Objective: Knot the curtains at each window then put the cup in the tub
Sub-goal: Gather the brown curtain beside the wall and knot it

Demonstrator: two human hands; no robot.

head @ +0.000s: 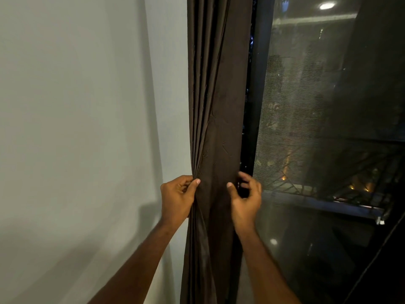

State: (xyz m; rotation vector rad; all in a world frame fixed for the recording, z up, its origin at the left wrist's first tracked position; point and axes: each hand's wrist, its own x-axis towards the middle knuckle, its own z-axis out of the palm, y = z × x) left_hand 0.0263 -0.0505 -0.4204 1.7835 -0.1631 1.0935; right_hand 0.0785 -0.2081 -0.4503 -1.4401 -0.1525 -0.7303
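A dark brown curtain (217,110) hangs gathered in long folds between a pale wall and a window. My left hand (177,198) pinches the folds at the curtain's left edge, thumb on the front of the cloth. My right hand (245,196) curls round the curtain's right edge, thumb on the front, fingers reaching behind the cloth. Both hands sit at the same height, with the flat front panel of cloth between them. No cup or tub is in view.
The pale wall (87,128) fills the left half. To the right stands the dark window frame (258,84) with a mesh screen (295,128); night lights and a reflected ceiling lamp (326,5) show in the glass.
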